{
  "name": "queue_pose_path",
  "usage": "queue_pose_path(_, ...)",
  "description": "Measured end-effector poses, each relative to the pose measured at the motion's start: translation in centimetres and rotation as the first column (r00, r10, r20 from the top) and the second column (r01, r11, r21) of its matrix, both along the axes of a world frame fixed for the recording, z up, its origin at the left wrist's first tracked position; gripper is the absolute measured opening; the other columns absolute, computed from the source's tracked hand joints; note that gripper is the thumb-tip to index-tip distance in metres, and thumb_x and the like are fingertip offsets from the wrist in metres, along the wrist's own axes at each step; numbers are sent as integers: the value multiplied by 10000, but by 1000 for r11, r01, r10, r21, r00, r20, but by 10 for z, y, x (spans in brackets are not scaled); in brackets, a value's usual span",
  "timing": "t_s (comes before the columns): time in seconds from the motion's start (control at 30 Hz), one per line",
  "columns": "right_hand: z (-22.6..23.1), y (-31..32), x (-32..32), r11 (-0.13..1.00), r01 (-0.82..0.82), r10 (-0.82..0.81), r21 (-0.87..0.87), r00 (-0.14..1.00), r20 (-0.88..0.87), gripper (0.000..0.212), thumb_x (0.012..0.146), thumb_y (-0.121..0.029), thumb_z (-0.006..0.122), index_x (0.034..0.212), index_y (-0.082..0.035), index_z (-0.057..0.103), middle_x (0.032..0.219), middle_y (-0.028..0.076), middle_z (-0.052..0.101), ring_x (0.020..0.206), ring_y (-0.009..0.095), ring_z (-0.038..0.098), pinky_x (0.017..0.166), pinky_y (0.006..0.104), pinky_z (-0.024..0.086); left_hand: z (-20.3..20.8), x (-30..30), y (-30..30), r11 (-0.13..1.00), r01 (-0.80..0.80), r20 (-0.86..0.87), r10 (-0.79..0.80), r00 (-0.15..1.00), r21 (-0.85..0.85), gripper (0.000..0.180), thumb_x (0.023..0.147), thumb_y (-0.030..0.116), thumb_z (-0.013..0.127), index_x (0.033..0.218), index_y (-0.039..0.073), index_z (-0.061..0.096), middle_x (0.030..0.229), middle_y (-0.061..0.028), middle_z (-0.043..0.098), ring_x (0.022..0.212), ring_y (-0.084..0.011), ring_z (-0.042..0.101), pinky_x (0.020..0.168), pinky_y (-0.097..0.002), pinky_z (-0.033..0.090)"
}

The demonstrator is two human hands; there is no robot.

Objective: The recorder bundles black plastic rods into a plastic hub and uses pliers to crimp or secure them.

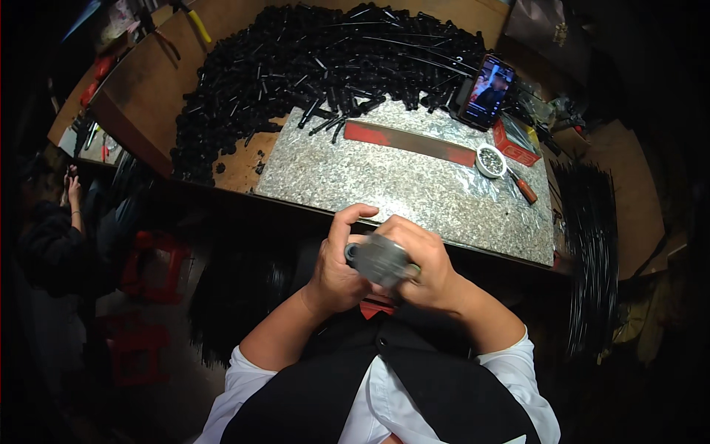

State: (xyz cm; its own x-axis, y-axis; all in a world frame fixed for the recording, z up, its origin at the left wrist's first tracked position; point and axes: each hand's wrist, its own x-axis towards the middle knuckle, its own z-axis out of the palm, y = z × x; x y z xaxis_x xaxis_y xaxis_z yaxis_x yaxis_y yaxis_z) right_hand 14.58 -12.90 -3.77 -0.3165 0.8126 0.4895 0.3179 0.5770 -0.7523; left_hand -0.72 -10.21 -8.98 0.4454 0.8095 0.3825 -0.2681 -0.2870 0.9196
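Just in front of the table's near edge, my two hands meet around a grey, rounded object [381,260] that is smeared by motion, so its kind is unclear. A dark round ring shows at its left end. My right hand [427,260] is closed over its right side, fingers curled. My left hand [334,263] closes on the left side, its index finger raised and bent above the object. A small red piece shows just below the hands, partly hidden. Beyond them lies the speckled stone worktop [355,181].
A heap of black tubular parts [318,74] fills the back. A long flat bar [410,142], a white cup of small metal bits [489,163], an orange-handled screwdriver [526,191], a red box [515,140] and a phone [489,92] are on the worktop. Black rods [588,251] hang right.
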Motion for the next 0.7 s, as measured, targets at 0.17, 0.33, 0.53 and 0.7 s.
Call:
queue_pose_path(0.17,-1,5,0,988,64,-55,-141,996,71,207,746,-95,723,827,-7,554,757,93,551,689,206,567,612,303,438,-1,-6,6,995,-44,-59,49,997,88,1039,595,613,726,1305,7,270,834,-57,638,705,-126,601,689,-242,486)
queue_pose_path(0.33,6,-2,2,858,31,-91,-513,992,-92,270,779,-132,725,914,-5,528,793,50,526,718,133,523,632,289,443,1,-2,4,998,-31,30,33,999,-54,1041,576,609,751,1266,-27,302,587,35,471,570,-28,455,530,-171,346)
queue_pose_path(0.53,10,-19,33,755,7,-17,-655,1000,-10,464,775,-80,720,1169,-11,485,826,23,505,754,99,494,678,274,432,5,-15,13,991,-113,6,114,994,-75,988,578,578,773,1236,-18,339,532,73,376,502,-4,345,494,-165,258)
queue_pose_path(0.7,0,-33,50,988,112,-66,-102,923,379,692,703,16,690,1344,-43,434,819,120,543,664,255,563,612,334,459,3,-20,17,989,-136,27,137,990,-50,923,590,481,819,1218,-20,365,535,71,387,504,3,348,516,-155,275)
